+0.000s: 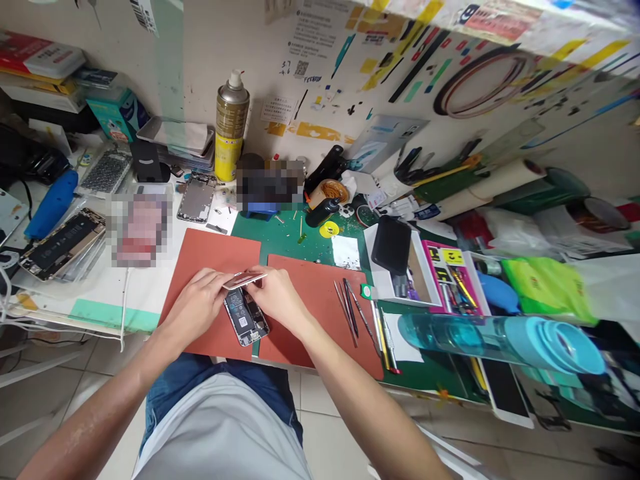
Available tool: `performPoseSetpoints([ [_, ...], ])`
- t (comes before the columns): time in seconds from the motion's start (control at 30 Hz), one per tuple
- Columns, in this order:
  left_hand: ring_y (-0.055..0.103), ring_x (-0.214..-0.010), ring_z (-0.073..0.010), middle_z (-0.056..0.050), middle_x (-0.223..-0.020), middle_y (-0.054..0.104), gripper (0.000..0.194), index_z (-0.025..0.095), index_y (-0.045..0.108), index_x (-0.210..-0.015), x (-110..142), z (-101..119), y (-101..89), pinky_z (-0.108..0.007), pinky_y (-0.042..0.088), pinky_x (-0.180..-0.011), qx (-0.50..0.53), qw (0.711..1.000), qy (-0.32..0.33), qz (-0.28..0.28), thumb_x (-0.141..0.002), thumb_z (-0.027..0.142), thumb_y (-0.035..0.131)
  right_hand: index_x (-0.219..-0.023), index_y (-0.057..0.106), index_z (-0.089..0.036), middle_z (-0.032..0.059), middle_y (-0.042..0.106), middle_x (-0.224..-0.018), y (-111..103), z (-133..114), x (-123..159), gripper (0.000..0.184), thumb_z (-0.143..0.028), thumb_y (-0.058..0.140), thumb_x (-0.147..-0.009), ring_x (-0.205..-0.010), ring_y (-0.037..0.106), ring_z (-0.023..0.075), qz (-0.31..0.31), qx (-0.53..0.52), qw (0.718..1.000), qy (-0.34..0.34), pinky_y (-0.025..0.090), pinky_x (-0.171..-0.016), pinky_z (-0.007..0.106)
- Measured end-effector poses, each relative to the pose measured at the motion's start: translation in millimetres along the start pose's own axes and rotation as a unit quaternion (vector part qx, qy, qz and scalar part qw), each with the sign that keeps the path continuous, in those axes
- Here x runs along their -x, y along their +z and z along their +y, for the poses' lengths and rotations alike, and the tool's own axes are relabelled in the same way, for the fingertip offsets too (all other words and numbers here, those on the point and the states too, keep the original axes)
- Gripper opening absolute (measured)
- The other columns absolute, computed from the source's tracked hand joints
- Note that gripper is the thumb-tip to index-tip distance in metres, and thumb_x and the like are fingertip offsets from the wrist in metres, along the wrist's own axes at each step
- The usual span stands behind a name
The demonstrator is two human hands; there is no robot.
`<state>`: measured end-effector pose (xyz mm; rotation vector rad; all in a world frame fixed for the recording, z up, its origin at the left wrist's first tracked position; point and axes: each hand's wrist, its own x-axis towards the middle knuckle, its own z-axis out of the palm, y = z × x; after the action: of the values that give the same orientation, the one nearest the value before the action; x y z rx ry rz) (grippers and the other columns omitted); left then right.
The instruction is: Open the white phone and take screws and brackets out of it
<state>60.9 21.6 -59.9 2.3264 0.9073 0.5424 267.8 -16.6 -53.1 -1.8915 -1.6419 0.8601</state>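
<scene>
The left hand (200, 300) and the right hand (278, 293) are held close together but apart, with the backs turned upward and the fingertips directed towards each other. The fingers are bent in a light pinch, some of them hidden from view. Both forearms, left (117, 387) and right (357, 393), are left bare and spread widely apart behind the hands.

A spray can (231, 127) stands upright (yellow lower down); a blue bottle (500, 339) is near a pink tray (433, 277).
</scene>
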Motion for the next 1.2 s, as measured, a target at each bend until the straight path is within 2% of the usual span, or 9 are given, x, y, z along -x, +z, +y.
performPoseSetpoints([
  [0.2, 0.066, -0.113, -0.0252, -0.005, -0.122, 0.077, 0.031, 0.023, 0.069, -0.134, 0, -2, 0.2, -0.045, 0.057, -0.104, 0.0, 1.0, 0.004, 0.005, -0.11, 0.017, 0.05, -0.101, 0.078, -0.021, 0.0056, 0.081, -0.095, -1, 7, 3, 0.026, -0.012, 0.054, -0.106, -0.084, 0.077, 0.0196, 0.014, 0.077, 0.993, -0.088, 0.052, -0.075, 0.027],
  [0.37, 0.067, -0.112, -0.0249, -0.006, -0.121, 0.077, 0.028, 0.022, 0.071, -0.129, -1, -3, 0.1, -0.044, 0.058, -0.104, -0.002, 1.0, 0.005, 0.011, -0.111, 0.018, 0.049, -0.112, 0.075, -0.016, 0.0092, 0.078, -0.099, 1, 20, 17, 0.023, -0.018, 0.052, -0.112, -0.087, 0.075, 0.0201, 0.045, 0.172, 0.969, -0.169, 0.056, -0.076, 0.028],
  [0.5, 0.067, -0.112, -0.0247, -0.006, -0.12, 0.077, 0.029, 0.021, 0.07, -0.129, -2, -2, -0.6, -0.043, 0.058, -0.103, -0.003, 1.0, 0.009, 0.012, -0.112, 0.018, 0.048, -0.12, 0.074, -0.012, 0.0128, 0.076, -0.099, 1, 26, 24, 0.028, -0.012, 0.047, -0.111, -0.085, 0.072, 0.022, 0.03, 0.263, 0.926, -0.268, 0.056, -0.075, 0.033],
  [0.67, 0.067, -0.109, -0.0248, -0.008, -0.119, 0.077, 0.031, 0.02, 0.07, -0.132, -1, -1, -0.3, -0.044, 0.059, -0.101, -0.007, 1.0, 0.016, 0.011, -0.112, 0.019, 0.046, -0.125, 0.072, -0.005, 0.0172, 0.075, -0.1, 0, 22, 14, 0.033, -0.003, 0.044, -0.107, -0.09, 0.071, 0.0252, -0.015, 0.355, 0.858, -0.371, 0.057, -0.076, 0.036],
  [0.8, 0.067, -0.111, -0.0254, -0.008, -0.12, 0.076, 0.033, 0.022, 0.07, -0.134, 0, -1, 0.2, -0.045, 0.059, -0.101, -0.01, 1.0, 0.019, 0.013, -0.111, 0.018, 0.047, -0.115, 0.073, -0.002, 0.0179, 0.074, -0.094, -2, 17, 4, 0.031, -0.001, 0.044, -0.105, -0.083, 0.071, 0.0258, -0.043, 0.408, 0.816, -0.406, 0.056, -0.07, 0.037],
  [0.9, 0.067, -0.11, -0.0252, -0.008, -0.119, 0.076, 0.034, 0.024, 0.07, -0.135, 0, 0, 0.0, -0.045, 0.059, -0.102, -0.012, 1.0, 0.02, 0.014, -0.111, 0.017, 0.048, -0.116, 0.072, -0.002, 0.0193, 0.075, -0.096, -4, 15, 0, 0.03, 0.0, 0.045, -0.104, -0.083, 0.072, 0.0258, -0.06, 0.434, 0.795, -0.42, 0.056, -0.069, 0.037],
  [1.2, 0.067, -0.112, -0.0244, -0.007, -0.121, 0.077, 0.033, 0.022, 0.071, -0.134, 1, 2, 0.2, -0.043, 0.058, -0.103, -0.02, 1.0, 0.008, 0.004, -0.11, 0.015, 0.049, -0.113, 0.071, -0.004, 0.0185, 0.074, -0.095, -6, 16, 5, 0.026, -0.002, 0.047, -0.104, -0.082, 0.073, 0.0266, -0.054, 0.463, 0.774, -0.429, 0.057, -0.071, 0.038],
])
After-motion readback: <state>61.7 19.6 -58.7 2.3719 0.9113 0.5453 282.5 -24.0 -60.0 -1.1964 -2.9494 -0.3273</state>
